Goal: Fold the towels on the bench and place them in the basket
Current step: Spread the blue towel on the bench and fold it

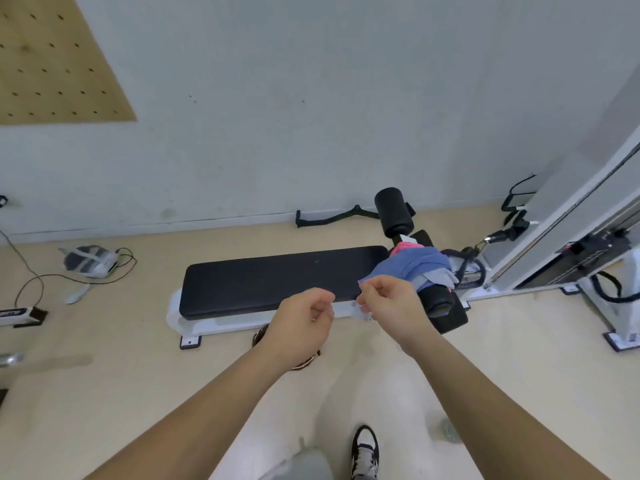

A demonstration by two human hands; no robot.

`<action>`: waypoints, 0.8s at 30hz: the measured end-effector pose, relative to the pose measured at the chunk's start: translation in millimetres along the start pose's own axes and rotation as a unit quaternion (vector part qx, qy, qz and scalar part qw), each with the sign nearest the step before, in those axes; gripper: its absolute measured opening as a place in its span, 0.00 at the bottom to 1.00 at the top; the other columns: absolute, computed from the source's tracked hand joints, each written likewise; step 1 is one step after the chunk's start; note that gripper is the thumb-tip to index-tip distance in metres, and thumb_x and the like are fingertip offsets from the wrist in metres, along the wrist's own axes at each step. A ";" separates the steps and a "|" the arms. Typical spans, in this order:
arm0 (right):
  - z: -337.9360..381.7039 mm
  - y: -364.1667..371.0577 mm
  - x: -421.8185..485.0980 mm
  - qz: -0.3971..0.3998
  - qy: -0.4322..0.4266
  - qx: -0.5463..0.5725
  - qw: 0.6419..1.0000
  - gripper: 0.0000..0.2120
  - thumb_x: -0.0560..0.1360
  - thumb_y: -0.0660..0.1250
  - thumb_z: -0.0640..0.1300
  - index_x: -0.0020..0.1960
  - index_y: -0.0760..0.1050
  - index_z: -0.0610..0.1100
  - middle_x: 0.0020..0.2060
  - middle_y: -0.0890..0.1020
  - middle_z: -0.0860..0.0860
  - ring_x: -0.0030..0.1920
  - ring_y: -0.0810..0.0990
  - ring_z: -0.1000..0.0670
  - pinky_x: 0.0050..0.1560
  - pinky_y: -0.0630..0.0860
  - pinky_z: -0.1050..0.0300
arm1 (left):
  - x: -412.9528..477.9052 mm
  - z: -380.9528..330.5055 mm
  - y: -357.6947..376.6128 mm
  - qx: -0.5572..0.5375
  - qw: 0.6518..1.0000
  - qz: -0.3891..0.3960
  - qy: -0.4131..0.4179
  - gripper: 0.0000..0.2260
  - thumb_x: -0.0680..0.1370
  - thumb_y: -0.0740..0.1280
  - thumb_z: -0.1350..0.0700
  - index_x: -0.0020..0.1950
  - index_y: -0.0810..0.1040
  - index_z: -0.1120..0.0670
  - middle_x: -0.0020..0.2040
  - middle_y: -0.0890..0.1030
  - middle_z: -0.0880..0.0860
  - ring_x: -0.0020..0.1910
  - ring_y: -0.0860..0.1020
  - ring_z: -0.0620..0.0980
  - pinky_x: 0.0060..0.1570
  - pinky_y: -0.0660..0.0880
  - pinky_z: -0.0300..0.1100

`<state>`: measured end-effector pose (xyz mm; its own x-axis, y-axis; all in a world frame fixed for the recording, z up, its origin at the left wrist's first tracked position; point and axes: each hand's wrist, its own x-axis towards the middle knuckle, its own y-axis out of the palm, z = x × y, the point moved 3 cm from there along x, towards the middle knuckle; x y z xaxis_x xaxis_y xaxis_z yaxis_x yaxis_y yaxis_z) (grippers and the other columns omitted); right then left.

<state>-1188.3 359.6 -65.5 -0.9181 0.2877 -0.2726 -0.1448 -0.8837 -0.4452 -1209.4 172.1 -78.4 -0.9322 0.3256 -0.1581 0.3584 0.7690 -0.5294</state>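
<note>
— What is seen on the bench (pixel 277 278)?
— Towels (pixel 415 268) are heaped at its right end.
— And the hands?
— The left hand (pixel 304 320) and right hand (pixel 391 303) are curled. Whether anything is pinched cannot be told. A basket (pixel 259 336) is glimpsed under the left wrist.

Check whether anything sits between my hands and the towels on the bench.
Nothing visible does. The towel pile lies at the right end of the bench. The right hand is at its near blue corner, with the left hand just beside it.
</note>
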 end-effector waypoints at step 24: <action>-127.9 -92.0 338.3 -0.138 0.240 -0.131 0.952 0.05 0.78 0.64 0.40 0.53 0.78 0.43 0.45 0.80 0.47 0.45 0.76 0.47 0.48 0.72 0.54 | 357.9 17.3 149.1 0.089 0.969 0.228 0.015 0.08 0.73 0.57 0.57 0.41 0.73 0.60 0.37 0.70 0.58 0.36 0.64 0.49 0.36 0.66 0.48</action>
<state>-1438.5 585.5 -225.8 -0.5739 0.6877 -0.4446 -0.2017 -0.6450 -0.7371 -1490.5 393.7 -228.3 -0.6753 0.6278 -0.3871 0.7165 0.4342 -0.5460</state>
